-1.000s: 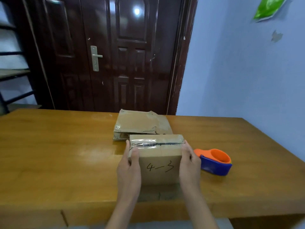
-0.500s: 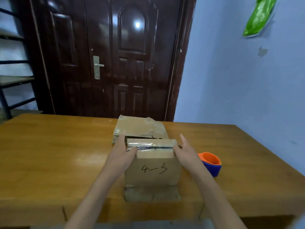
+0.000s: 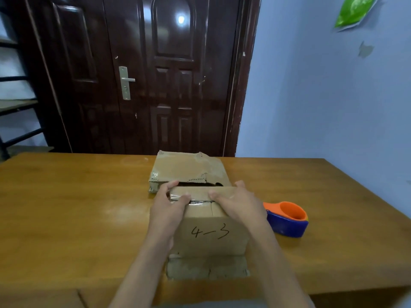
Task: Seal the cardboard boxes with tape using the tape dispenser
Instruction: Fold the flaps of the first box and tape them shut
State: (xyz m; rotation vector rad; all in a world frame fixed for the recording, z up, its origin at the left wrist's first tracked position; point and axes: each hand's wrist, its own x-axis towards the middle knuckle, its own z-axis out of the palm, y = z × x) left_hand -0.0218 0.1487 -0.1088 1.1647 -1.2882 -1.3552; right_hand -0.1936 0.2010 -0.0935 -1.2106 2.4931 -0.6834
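A small cardboard box (image 3: 209, 234) marked "4-3" stands near the table's front edge. A strip of clear tape runs along its top seam. My left hand (image 3: 169, 207) rests on the box's top left, with the fingers curled over the flap and the thumb on the seam. My right hand (image 3: 238, 203) lies on the top right, pressing the flaps down. A second, flatter cardboard box (image 3: 189, 170) with torn tape sits just behind it. The orange and blue tape dispenser (image 3: 288, 218) lies on the table to the right, untouched.
The wooden table (image 3: 66, 218) runs wide to the left and right. A dark wooden door (image 3: 144, 74) stands behind the table, with a blue wall (image 3: 322, 96) on the right. Black shelving (image 3: 13, 107) is at the far left.
Both hands have moved from the box's sides up onto its top flaps. The box has shifted slightly toward me, and the view has tilted down a little.
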